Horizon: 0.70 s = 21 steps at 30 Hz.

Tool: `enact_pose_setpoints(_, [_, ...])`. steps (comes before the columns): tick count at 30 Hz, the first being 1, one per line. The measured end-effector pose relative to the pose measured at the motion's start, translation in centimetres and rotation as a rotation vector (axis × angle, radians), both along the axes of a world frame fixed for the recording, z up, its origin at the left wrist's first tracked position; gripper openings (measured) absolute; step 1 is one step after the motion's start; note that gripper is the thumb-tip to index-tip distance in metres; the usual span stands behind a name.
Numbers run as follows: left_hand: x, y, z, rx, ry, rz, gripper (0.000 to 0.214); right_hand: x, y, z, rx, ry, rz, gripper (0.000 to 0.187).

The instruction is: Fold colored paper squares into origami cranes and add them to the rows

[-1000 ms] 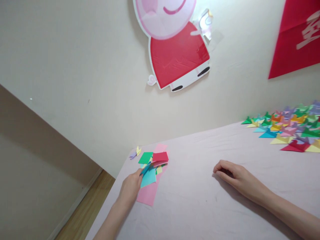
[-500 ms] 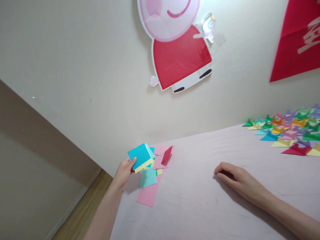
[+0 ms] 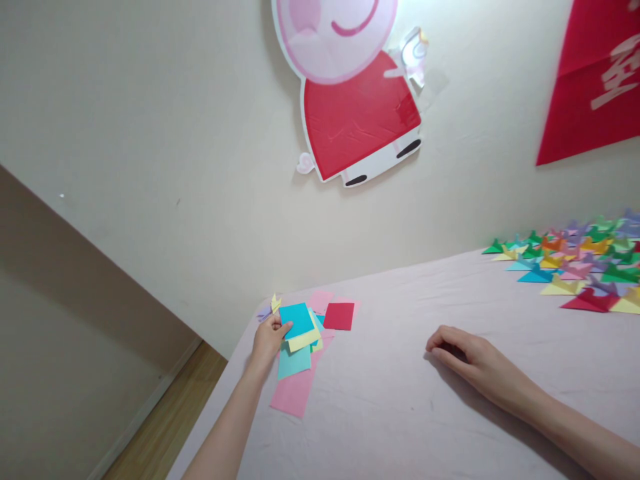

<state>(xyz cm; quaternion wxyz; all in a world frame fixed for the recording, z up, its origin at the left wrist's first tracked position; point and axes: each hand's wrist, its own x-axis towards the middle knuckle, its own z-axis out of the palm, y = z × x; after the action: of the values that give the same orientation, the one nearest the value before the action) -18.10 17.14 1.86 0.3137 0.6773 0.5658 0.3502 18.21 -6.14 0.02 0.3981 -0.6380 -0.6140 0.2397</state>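
My left hand [image 3: 269,337] reaches to the far left corner of the pale pink table [image 3: 400,400] and grips a stack of coloured paper squares [image 3: 299,325], blue on top, yellow beneath, thumb on the blue sheet. The stack lies low on the other sheets. A red paper square [image 3: 339,316] lies flat just right of it. A light blue sheet [image 3: 293,361] and a long pink sheet [image 3: 295,393] lie under and in front of the stack. My right hand [image 3: 470,360] rests on the table at mid right, fingers loosely curled down, holding nothing visible.
Several folded paper figures [image 3: 575,270] in many colours are spread at the table's far right. Two small folded pieces [image 3: 270,307] lie by the far left corner. A cartoon pig cut-out [image 3: 355,100] and a red banner [image 3: 595,80] hang on the wall. Wooden floor [image 3: 160,427] lies left.
My left hand lifted the paper stack off the pile, then lowered it back. The red square flipped over and now lies flat to the right. My right hand stayed put.
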Motion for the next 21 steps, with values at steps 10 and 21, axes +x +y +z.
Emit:
enact_pose_setpoints(10, [-1.3,0.1,0.1,0.051,0.143,0.006,0.053,0.0,0.1,0.0,-0.012,0.000,0.010,0.024])
enact_pose_setpoints(21, [2.5,-1.5,1.2,0.298,0.583,0.038,0.057,0.0,0.0,0.0,-0.008,-0.007,0.007,0.023])
